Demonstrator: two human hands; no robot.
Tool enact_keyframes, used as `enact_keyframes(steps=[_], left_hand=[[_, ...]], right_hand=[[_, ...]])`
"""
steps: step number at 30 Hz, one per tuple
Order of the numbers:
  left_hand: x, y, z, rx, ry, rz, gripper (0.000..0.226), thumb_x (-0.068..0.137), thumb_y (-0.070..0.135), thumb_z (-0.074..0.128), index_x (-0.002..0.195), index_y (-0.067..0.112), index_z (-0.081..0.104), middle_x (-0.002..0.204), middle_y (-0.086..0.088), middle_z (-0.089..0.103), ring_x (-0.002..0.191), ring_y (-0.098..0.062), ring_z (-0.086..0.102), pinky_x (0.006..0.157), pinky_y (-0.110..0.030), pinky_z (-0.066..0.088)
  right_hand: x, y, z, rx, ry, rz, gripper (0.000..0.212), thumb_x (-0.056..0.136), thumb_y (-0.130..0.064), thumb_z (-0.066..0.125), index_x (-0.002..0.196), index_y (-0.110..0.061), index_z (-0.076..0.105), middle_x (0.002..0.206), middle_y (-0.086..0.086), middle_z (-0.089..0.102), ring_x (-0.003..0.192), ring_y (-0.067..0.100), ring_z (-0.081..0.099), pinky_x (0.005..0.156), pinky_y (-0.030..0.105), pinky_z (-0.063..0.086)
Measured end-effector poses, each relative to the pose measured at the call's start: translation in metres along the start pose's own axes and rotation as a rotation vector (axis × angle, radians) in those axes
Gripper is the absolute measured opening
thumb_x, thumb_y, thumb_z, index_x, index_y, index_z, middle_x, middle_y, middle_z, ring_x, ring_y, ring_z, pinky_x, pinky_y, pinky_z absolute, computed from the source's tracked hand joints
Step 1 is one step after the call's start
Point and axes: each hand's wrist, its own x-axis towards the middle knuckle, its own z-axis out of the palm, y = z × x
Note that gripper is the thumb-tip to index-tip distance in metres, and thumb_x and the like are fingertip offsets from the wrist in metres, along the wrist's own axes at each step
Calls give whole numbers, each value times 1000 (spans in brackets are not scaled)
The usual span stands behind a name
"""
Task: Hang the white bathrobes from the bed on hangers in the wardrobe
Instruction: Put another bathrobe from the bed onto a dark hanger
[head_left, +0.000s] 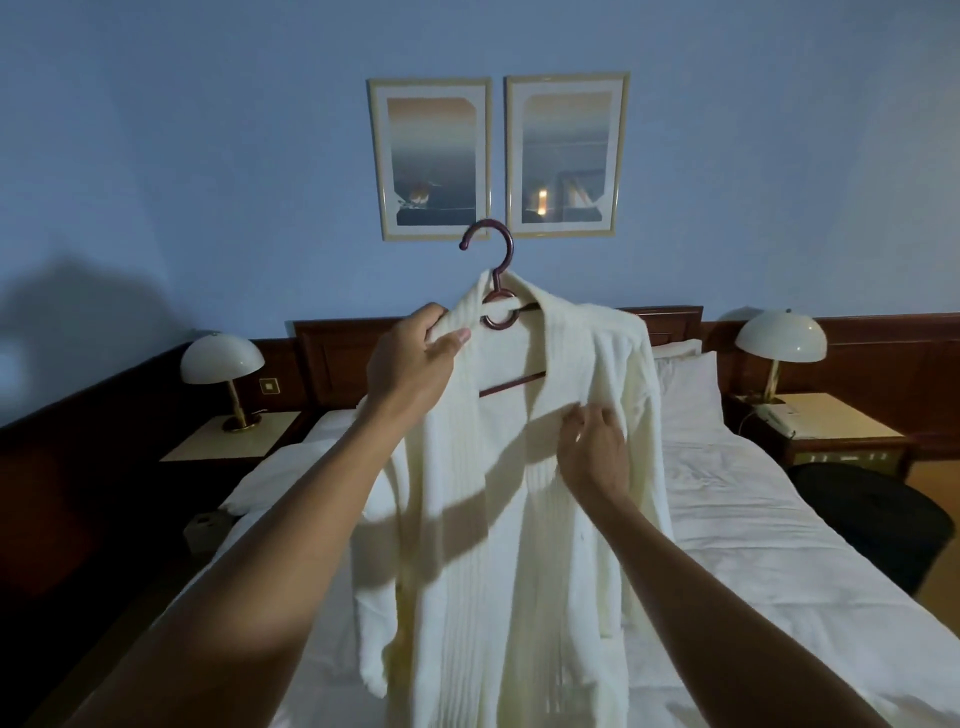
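- One white bathrobe (519, 493) of soft terry with ribbed lapels hangs open-fronted in front of me, held up above the bed (753, 519).
- It sits on one dark reddish hanger (489, 224) with a rounded hook, a ring at the neck and a straight lower bar.
- My left hand (415, 358) grips the collar and the hanger's shoulder, fingers curled round the cloth.
- My right hand (592, 447) pinches the other lapel lower down, fingertips buried in the fabric.
- The bed has smooth white sheets, slightly creased, against a dark wooden headboard (332, 358).
- I count two dome-shaded brass lamps (222, 358) and (781, 336), one on each side.
- Two pale-framed pictures (430, 158) and (567, 155) hang side by side on the blue wall.
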Motion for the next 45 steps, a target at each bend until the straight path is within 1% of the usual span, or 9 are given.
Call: enact_keyframes(steps=[7,17,21,25,29,32,35,40,45], left_hand=[[17,28,-9,-56,45,-3,24,97,36,63,83,18,55,71,9,57,66,-12,53,58,-28,35],[43,-13,-33,160,117,-57,36,96,38,64,72,21,43,63,6,45,76,-38,54,61,-34,32],[48,-15,-28,192,85,-49,25,97,37,65,82,21,54,71,1,53,80,-35,57,65,-33,34],[53,-2,-23,158,58,39,22,97,38,65,88,18,61,73,0,60,74,-31,59,62,-32,35],[49,-11,-38,109,19,51,28,95,38,66,80,18,55,62,6,46,63,-17,47,58,-31,29],[41,-17,-42,33,-57,49,33,94,35,69,75,17,50,60,7,37,55,-7,35,54,-28,25],[30,-16,-33,-45,-141,82,29,94,35,71,83,11,59,65,10,38,57,-5,32,56,-28,24],[10,-31,-18,-5,-206,120,23,93,37,71,93,15,65,78,2,61,71,-12,53,64,-28,35],[-52,-58,0,366,188,121,48,83,40,79,123,21,61,114,-4,54,110,-25,54,95,-43,46]], right_hand=[[18,-53,-15,135,-4,-30,82,77,-73,66,132,-18,42,128,0,54,122,22,50,96,42,46],[50,-50,-101,273,-255,-215,22,90,-36,45,83,-20,57,72,-8,58,68,14,53,65,32,43],[35,-61,-102,167,-63,-305,29,99,-16,50,122,-26,64,92,6,71,80,29,64,71,37,48],[-10,-76,-69,89,-325,-412,41,105,-28,49,146,-25,53,102,10,73,87,25,64,81,27,45],[6,-78,-94,87,-245,-441,45,104,-55,46,92,-21,73,80,-4,66,77,14,60,78,36,49],[30,-90,-106,53,64,-552,32,99,-47,58,113,-19,69,109,1,65,102,21,57,91,39,47],[49,-104,-96,-165,-138,-580,47,96,-52,58,129,-19,54,118,5,62,108,28,55,89,43,47],[52,-104,-84,-154,-327,-504,25,96,-45,54,95,-20,58,82,-2,63,79,30,61,65,41,49],[38,-86,-75,-137,-248,-434,28,91,-49,58,90,-20,58,78,-2,66,73,31,61,66,44,53]])
